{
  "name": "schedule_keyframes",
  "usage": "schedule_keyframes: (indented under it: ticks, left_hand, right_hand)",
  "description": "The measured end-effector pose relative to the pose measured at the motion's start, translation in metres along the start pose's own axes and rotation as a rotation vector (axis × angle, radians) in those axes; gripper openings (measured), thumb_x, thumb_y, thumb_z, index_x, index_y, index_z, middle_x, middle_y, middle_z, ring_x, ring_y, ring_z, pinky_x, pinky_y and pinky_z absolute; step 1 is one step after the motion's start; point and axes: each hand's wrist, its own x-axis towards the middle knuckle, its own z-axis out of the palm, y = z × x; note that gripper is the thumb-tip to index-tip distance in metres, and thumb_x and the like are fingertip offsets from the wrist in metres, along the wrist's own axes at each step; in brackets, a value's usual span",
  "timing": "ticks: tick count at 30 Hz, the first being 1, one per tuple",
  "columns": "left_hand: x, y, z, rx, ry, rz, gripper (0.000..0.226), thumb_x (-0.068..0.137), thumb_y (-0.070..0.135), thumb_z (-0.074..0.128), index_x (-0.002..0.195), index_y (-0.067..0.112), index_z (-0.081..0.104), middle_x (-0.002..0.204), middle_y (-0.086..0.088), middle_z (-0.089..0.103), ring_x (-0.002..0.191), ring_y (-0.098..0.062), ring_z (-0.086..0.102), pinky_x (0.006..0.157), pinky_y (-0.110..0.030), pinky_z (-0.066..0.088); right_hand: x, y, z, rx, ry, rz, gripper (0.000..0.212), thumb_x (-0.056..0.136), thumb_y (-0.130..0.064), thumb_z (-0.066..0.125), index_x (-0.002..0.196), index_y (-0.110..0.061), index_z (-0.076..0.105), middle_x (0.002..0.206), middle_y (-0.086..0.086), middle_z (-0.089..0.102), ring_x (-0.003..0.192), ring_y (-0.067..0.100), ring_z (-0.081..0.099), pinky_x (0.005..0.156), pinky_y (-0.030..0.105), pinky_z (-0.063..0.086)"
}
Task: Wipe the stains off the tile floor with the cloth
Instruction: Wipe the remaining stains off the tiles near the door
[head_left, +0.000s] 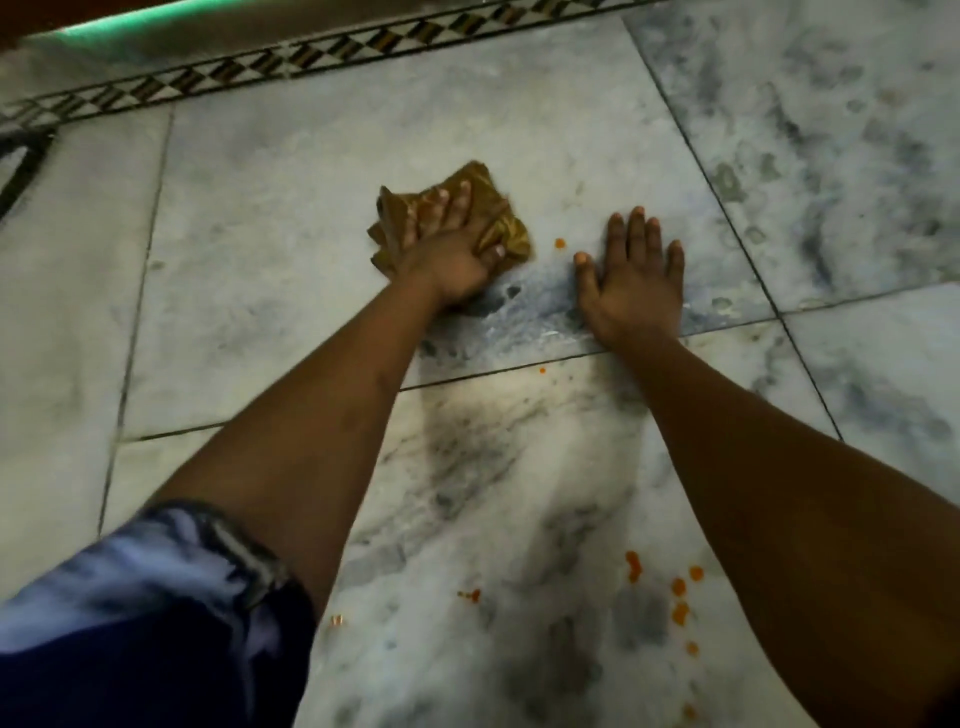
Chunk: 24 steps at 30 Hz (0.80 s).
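- The cloth (457, 221), brown-yellow and crumpled, lies on the grey marbled tile floor (291, 218), a little above the middle of the view.
- The left hand (441, 249) rests on top of the cloth. Its fingers (457, 200) lie straight over the fabric toward 12 o'clock, and the thumb (496, 253) presses on the cloth's edge at the 4 o'clock side. The palm covers the middle of the cloth, and fabric shows at the 9, 12 and 3 o'clock sides of the hand.
- The right hand (631, 283) lies flat on the bare tile at 3 o'clock from the cloth, near it but not touching it. It is spread wide with straight fingers and it holds nothing.
- One small orange stain (559, 242) sits on the tile between the two hands, just beside the cloth's edge at 3 o'clock.
- A tiny orange dot (542, 370) lies at 6 o'clock from the cloth, next to the dark grout line (493, 370), between the two forearms.
- A group of orange stains (675, 592) lies well apart from the cloth, at about 5 o'clock from it, close to the right forearm. A smaller orange spot (470, 595) lies at 6 o'clock, near the lower part of the view.
- A patterned border strip (311, 54) runs along the floor at 12 o'clock.
- A blue sleeve (156, 597) covers the upper left arm at 7 o'clock.
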Motion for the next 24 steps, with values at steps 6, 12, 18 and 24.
schedule_keyframes:
  ticks: [6,12,18,24]
  left_hand:
    - [-0.084,-0.035,0.030,0.048,0.038,0.238,0.062,0.081,0.068,0.013,0.136,0.048,-0.007,0.153,0.014,-0.011,0.144,-0.012,-0.006,0.114,-0.038,-0.003]
    - [-0.043,-0.046,0.012,0.029,0.017,-0.070,0.059,0.096,0.054,0.025,0.147,0.036,0.000,0.158,0.003,-0.011,0.145,-0.020,-0.009,0.115,-0.042,-0.005]
    - [0.006,0.039,0.007,0.017,0.001,0.017,0.059,0.096,0.053,0.025,0.148,0.036,0.003,0.158,0.001,-0.011,0.145,-0.020,-0.010,0.114,-0.046,-0.009]
    - [-0.065,0.017,0.038,0.093,0.122,0.385,0.068,0.086,0.064,0.016,0.147,0.033,0.013,0.157,0.000,0.011,0.144,-0.016,0.008,0.114,-0.038,0.001]
  right_hand:
    - [-0.021,0.043,-0.015,-0.006,-0.112,-0.150,0.064,0.097,-0.048,0.017,0.150,-0.014,0.004,0.158,0.008,-0.002,0.146,0.020,-0.001,0.115,0.034,-0.002]
    - [-0.048,0.060,-0.009,-0.015,0.025,-0.125,0.075,0.088,-0.052,0.009,0.149,-0.008,0.013,0.157,0.012,0.010,0.145,0.024,0.009,0.115,0.036,0.002]
    - [-0.045,0.062,-0.004,-0.025,0.065,-0.137,0.074,0.088,-0.049,0.015,0.148,-0.008,0.017,0.156,0.013,0.013,0.144,0.025,0.013,0.115,0.038,0.005]
    - [-0.046,0.062,-0.006,-0.002,0.074,-0.135,0.078,0.086,-0.053,0.008,0.149,-0.008,0.016,0.157,0.012,0.013,0.145,0.024,0.013,0.115,0.037,0.004]
